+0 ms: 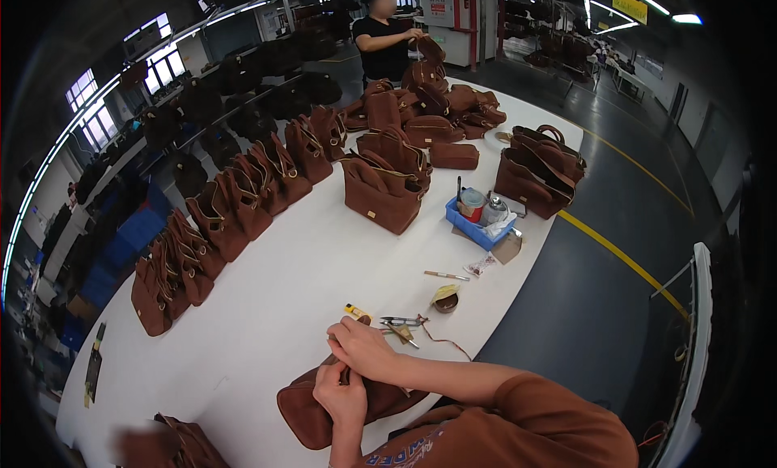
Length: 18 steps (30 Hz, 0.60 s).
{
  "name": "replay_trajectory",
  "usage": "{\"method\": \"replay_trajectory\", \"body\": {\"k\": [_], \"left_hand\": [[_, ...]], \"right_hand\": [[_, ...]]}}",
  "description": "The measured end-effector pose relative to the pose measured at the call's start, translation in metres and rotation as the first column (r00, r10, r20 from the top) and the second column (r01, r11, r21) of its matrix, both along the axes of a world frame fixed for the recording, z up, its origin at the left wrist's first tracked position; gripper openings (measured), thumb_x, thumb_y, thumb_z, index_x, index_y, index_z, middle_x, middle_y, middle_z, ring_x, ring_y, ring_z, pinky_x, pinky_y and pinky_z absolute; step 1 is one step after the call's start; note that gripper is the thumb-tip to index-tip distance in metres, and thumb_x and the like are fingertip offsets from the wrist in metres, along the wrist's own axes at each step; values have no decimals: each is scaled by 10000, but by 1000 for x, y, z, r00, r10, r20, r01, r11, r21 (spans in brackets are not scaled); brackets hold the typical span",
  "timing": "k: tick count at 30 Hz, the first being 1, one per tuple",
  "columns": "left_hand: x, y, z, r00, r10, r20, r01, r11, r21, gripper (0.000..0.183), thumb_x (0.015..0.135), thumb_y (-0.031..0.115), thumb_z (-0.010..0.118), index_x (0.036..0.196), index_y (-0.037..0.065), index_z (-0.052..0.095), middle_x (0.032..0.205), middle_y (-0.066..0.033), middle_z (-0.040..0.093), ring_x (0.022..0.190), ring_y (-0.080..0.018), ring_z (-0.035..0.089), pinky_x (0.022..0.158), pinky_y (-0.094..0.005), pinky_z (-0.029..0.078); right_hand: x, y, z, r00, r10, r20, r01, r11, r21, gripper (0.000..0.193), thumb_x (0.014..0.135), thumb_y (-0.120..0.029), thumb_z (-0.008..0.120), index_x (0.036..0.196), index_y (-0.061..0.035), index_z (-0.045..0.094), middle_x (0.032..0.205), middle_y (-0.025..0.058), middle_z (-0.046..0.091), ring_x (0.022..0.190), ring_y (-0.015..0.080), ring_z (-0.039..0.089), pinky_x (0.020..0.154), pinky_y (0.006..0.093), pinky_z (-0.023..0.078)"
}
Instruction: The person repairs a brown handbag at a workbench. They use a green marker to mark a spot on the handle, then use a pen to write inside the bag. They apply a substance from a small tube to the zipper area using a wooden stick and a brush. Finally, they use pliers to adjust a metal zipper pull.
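Note:
A brown leather handbag (303,414) lies on its side at the near edge of the white table (283,306), in front of my body. My left hand (340,393) is closed on the upper part of the bag, its fingers bent around a dark leather edge or strap. Just above and touching it, my right hand (362,348) reaches across from the right, its fingers curled in a pinch on the same part. The exact spot between the fingertips is hidden. Beyond my right hand lie a yellow tube-like item (356,312) and thread snips (401,321).
Several brown handbags (243,201) stand in a row along the left, with more (384,193) at the middle and back. A blue basket (481,225) with cans, a round tape roll (445,300) and a pen (446,275) are at right. A co-worker (384,43) handles a bag at the far end.

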<state>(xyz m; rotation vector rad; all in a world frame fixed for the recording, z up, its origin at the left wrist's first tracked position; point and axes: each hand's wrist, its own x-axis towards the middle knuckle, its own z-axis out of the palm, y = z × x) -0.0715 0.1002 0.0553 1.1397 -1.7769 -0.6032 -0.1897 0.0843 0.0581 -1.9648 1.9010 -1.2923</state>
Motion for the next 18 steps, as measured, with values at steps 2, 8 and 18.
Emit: {"method": "replay_trajectory", "body": {"k": [2,8,18], "left_hand": [[-1,0,-1,999,30,-18,-31,999,-24,142,717,4,757,843,-34,702,710,-115,603,594,-215,553,563,-344,435],[0,-7,3,982,164,89,-165,986,4,118,733,13,752,798,-41,670,660,-108,587,572,-162,508,539,-314,408],[-14,-4,1,965,206,165,-202,979,-37,135,724,4,750,772,-50,635,688,-121,587,580,-222,525,530,-348,407]], "right_hand": [[-4,3,4,994,19,108,-12,998,-66,170,881,-133,615,1000,-14,585,868,128,561,692,321,615,587,410,522],[-2,9,13,981,185,66,-175,976,-128,153,848,-121,616,976,-37,611,845,83,535,824,246,598,632,368,529],[-33,-8,-13,939,331,-91,-343,917,-203,108,836,-167,645,878,-79,597,850,54,500,880,249,474,798,378,397]]}}
